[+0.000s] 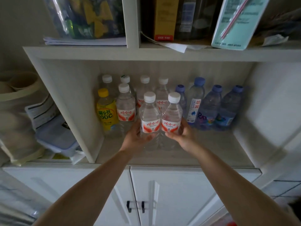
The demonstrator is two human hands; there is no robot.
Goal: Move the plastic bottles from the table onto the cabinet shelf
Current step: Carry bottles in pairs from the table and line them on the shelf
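- Two clear bottles with red-and-white labels stand upright and side by side at the centre of the frame, their labelled bellies touching. The left-hand bottle (149, 118) is in the left hand (136, 137), the right-hand bottle (172, 116) in the right hand (182, 136).
- Fingers: each hand is wrapped round the lower half of its own bottle, below the label — the left fingers (147, 138) curl across the front of the base, the right fingers (171, 136) do the same from the other side. Both are clamped on, not spread.
- The relation that matters: the long axes run straight up, white caps toward the top of the frame, and the bottles sit just in front of the row already on the cabinet shelf (211, 152). Whether their bases already rest on the shelf board I cannot tell; the hands hide them.
- Directly behind the pair stand more red-labelled bottles (126, 110); a yellow drink bottle (106, 111) is at centre left, and blue-capped bottles (210, 110) fill centre right.
- Judgement: the step is setting down — the free board lies toward the bottom of the frame, in front of the row, so the pair likely needs only lowering or a small push back.
- Neither hand is nearer; they work as a matched pair.
- Risk: a push too far could knock the standing bottles behind.
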